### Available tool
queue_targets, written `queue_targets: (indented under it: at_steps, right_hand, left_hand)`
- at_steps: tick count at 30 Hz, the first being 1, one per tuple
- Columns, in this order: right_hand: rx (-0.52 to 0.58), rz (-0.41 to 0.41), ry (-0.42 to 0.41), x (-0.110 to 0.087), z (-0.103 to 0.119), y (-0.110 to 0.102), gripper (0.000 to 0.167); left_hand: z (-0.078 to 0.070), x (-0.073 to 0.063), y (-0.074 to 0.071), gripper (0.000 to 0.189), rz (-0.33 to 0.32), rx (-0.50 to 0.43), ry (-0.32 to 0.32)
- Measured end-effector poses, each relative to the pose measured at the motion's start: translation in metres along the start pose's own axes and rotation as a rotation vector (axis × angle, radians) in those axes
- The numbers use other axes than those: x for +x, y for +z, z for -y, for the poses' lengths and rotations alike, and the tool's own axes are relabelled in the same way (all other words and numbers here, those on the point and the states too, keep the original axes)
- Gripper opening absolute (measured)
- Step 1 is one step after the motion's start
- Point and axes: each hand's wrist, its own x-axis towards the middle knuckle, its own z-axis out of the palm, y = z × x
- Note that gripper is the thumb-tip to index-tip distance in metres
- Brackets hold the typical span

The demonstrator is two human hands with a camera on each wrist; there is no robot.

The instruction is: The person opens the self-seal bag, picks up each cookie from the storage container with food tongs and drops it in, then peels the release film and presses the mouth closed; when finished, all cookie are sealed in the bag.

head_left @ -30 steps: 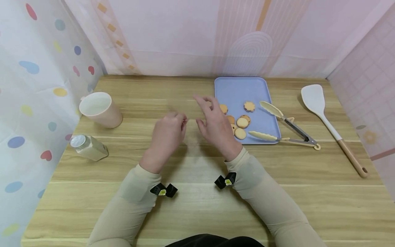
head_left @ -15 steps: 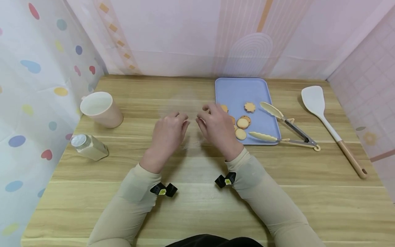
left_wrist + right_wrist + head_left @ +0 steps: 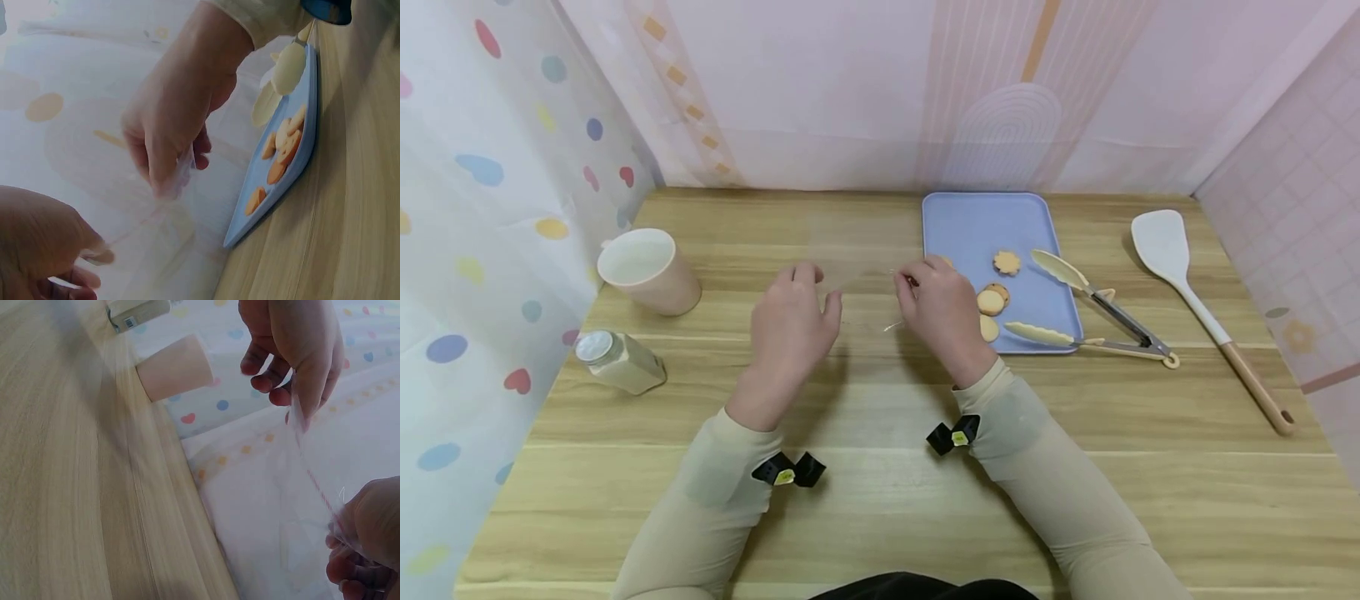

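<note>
Clear plastic bag (image 3: pixel 317 487) held above the bench (image 3: pixel 865 517), just left of the blue tray (image 3: pixel 985 221). The left hand (image 3: pixel 793 321), farther from the tray, pinches one end of the bag's red-striped edge between thumb and fingers; the right hand (image 3: pixel 942 312), overlapping the tray's left side in the head view, grips the other end with curled fingers. Parting the bag's mouth appears to be the step in progress; whether it is parted cannot be told through the transparent film. No contents show in the bag. Biscuits (image 3: pixel 990 302) lie on the tray; tongs (image 3: pixel 1123 315), unheld, have their tips over the tray and their hinge to its right. The work is judged early: the bag is in hand, but any moving of biscuits has apparently not begun.
</note>
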Motion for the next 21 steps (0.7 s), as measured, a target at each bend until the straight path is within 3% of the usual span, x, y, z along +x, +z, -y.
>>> queue_targets:
  at_steps: [4, 9, 12, 15, 17, 21]
  right_hand:
    - [0.002, 0.036, 0.012, 0.0, -0.001, 0.0, 0.016]
    - [-0.029, 0.132, 0.011, 0.0, 0.0, 0.003, 0.014]
    - [-0.034, 0.164, -0.01, -0.001, 0.003, 0.005, 0.018]
    - [0.002, 0.145, -0.032, -0.001, 0.005, 0.008, 0.018]
    - [0.065, 0.124, -0.016, -0.001, 0.006, 0.008, 0.018]
    - [0.274, 0.115, 0.11, 0.0, 0.007, 0.007, 0.022]
  left_hand:
    - [0.006, 0.005, 0.004, 0.014, -0.126, -0.122, 0.06]
    - [0.01, 0.01, 0.009, 0.01, -0.273, -0.234, 0.148]
    - [0.007, 0.01, 0.01, 0.009, -0.286, -0.255, 0.217]
    - [0.002, 0.009, 0.013, 0.017, -0.273, -0.27, 0.277]
    - [-0.002, 0.007, 0.016, 0.035, -0.262, -0.306, 0.266]
    - [-0.011, 0.003, 0.022, 0.064, -0.228, -0.427, 0.153]
